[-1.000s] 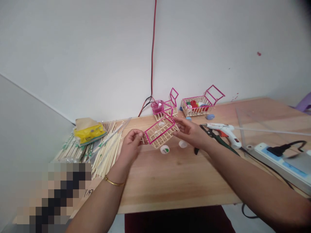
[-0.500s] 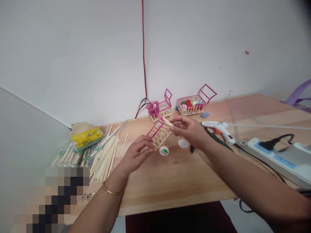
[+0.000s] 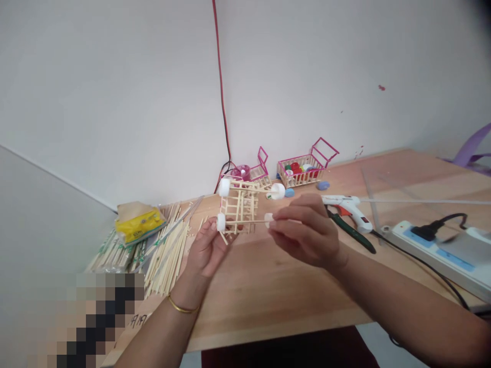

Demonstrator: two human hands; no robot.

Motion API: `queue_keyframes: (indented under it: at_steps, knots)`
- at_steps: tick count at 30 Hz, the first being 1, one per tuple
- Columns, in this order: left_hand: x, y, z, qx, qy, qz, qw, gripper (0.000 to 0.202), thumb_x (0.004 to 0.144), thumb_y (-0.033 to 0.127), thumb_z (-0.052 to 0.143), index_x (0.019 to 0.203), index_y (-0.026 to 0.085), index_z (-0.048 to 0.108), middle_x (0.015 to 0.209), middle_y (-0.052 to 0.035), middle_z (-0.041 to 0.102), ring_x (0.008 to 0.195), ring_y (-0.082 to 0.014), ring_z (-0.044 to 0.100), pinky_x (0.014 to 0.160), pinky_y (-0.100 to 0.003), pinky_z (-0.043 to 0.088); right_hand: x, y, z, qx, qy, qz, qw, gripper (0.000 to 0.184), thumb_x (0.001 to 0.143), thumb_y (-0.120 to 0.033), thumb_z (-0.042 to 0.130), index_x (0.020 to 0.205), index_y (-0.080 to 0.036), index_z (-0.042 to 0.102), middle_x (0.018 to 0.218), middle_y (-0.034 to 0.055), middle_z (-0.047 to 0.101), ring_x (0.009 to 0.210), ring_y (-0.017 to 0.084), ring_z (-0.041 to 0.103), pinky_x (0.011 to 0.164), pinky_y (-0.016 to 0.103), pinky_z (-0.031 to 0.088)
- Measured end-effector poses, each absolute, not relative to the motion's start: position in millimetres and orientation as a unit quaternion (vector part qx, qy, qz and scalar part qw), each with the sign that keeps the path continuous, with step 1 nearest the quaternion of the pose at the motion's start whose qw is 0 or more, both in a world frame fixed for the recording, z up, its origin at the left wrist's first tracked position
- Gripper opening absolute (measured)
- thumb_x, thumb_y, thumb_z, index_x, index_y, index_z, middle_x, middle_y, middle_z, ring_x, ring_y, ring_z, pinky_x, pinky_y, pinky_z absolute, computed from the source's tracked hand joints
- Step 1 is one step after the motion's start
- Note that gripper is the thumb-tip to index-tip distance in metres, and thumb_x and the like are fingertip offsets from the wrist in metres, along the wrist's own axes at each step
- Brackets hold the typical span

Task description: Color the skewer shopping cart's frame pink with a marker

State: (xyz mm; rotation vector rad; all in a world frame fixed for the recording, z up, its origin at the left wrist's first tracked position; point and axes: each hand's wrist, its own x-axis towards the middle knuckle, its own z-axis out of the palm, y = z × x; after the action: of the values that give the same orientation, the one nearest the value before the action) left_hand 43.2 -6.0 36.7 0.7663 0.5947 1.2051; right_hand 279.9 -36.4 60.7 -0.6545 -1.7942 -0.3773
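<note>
A small model cart [image 3: 240,209] made of wooden sticks is held above the table, turned so its underside and two axles face me. White bottle-cap wheels sit at the axle ends, among them an upper left wheel [image 3: 224,187] and an upper right wheel [image 3: 278,191]. My left hand [image 3: 209,248] grips the cart at its lower left, by the lower left wheel [image 3: 221,223]. With closed fingers, my right hand [image 3: 307,232] pinches the lower right cap wheel [image 3: 269,220] at the end of the near axle.
Behind stand a finished cart [image 3: 303,171] full of coloured caps and another pink-edged cart [image 3: 261,171]. At right lie a glue gun [image 3: 347,204], green-handled pliers [image 3: 355,235] and a power strip [image 3: 441,255]. Loose sticks [image 3: 169,255] and a yellow packet [image 3: 140,225] are at left.
The cart has been turned over so its wheels and axles now show. My right hand has shifted from its upper edge to a cap wheel on the near axle.
</note>
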Motion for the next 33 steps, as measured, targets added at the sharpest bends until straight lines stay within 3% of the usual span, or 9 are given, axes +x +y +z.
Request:
queue_keyframes:
  at_steps: [2,6,10,13,16,20,24,28,33]
  knots:
    - [45,-7,37,0.328,0.252,0.552,0.724,0.023,0.07,0.024,0.079,0.088,0.02,0.065,0.096,-0.0021,0.072,0.101,-0.0198,0.066,0.097,-0.039,0.05,277,-41,59,-0.268,-0.764,-0.17,0.561,0.03,0.076,-0.019,0.074,0.099,-0.035,0.064,0.092,-0.0001,0.071,0.082,0.021,0.063,0.077,0.041,0.048]
    - [51,-12,39,0.308,0.243,0.568,0.724,0.031,0.073,0.028,0.078,0.101,0.024,0.064,0.104,0.0006,0.071,0.105,-0.018,0.064,0.103,-0.039,0.046,264,-44,54,-0.222,-0.814,-0.075,0.531,0.029,0.083,-0.017,0.066,0.107,-0.031,0.06,0.085,0.0016,0.07,0.077,0.017,0.064,0.069,0.032,0.05]
    - [65,-25,44,0.31,0.244,0.554,0.734,0.027,0.074,0.035,0.076,0.093,0.022,0.062,0.1,-0.0013,0.07,0.098,-0.0192,0.065,0.095,-0.038,0.05,246,-44,45,-0.217,-0.857,0.008,0.467,0.026,0.09,-0.024,0.059,0.114,-0.023,0.051,0.09,0.0053,0.07,0.071,0.014,0.064,0.063,0.025,0.05]
    - [74,-32,46,0.325,0.236,0.538,0.741,0.02,0.078,0.035,0.072,0.086,0.021,0.059,0.091,-0.0012,0.068,0.09,-0.0178,0.065,0.087,-0.036,0.051,236,-44,38,-0.236,-0.857,0.048,0.456,0.022,0.089,-0.031,0.062,0.106,-0.021,0.052,0.088,0.0051,0.069,0.073,0.015,0.063,0.065,0.026,0.05]
    - [77,-34,45,0.332,0.22,0.528,0.75,0.017,0.081,0.032,0.069,0.082,0.021,0.055,0.085,0.0006,0.064,0.08,-0.014,0.062,0.083,-0.032,0.051,232,-43,35,-0.26,-0.846,0.031,0.464,0.013,0.089,-0.03,0.061,0.095,-0.022,0.054,0.081,0.004,0.067,0.074,0.017,0.063,0.069,0.029,0.05]
    - [77,-34,39,0.337,0.217,0.516,0.757,0.018,0.08,0.03,0.069,0.081,0.02,0.054,0.083,0.0006,0.06,0.078,-0.0128,0.06,0.079,-0.029,0.05,231,-40,32,-0.314,-0.832,0.04,0.456,0.007,0.091,-0.024,0.055,0.098,-0.021,0.055,0.077,0.0029,0.067,0.066,0.016,0.061,0.061,0.027,0.047]
    - [76,-32,36,0.323,0.209,0.524,0.76,0.02,0.081,0.035,0.067,0.08,0.019,0.056,0.083,0.0004,0.06,0.082,-0.0128,0.06,0.079,-0.028,0.051,234,-39,30,-0.299,-0.834,0.07,0.457,0.022,0.092,-0.017,0.05,0.113,-0.024,0.055,0.092,0.0055,0.071,0.079,0.017,0.067,0.069,0.027,0.052]
    - [70,-26,35,0.268,0.226,0.554,0.755,0.015,0.08,0.031,0.07,0.085,0.02,0.062,0.092,-0.001,0.068,0.088,-0.0153,0.064,0.085,-0.033,0.054,240,-38,33,-0.297,-0.814,0.094,0.49,0.034,0.093,-0.016,0.049,0.125,-0.026,0.051,0.102,0.0066,0.072,0.088,0.017,0.069,0.076,0.028,0.055]
    - [61,-18,37,0.192,0.233,0.604,0.737,0.022,0.082,0.041,0.067,0.085,0.019,0.064,0.093,-0.0038,0.072,0.089,-0.0191,0.067,0.081,-0.038,0.058,243,-35,36,-0.356,-0.771,0.117,0.514,0.023,0.094,-0.018,0.048,0.115,-0.024,0.055,0.099,0.0072,0.07,0.089,0.018,0.068,0.078,0.03,0.055]
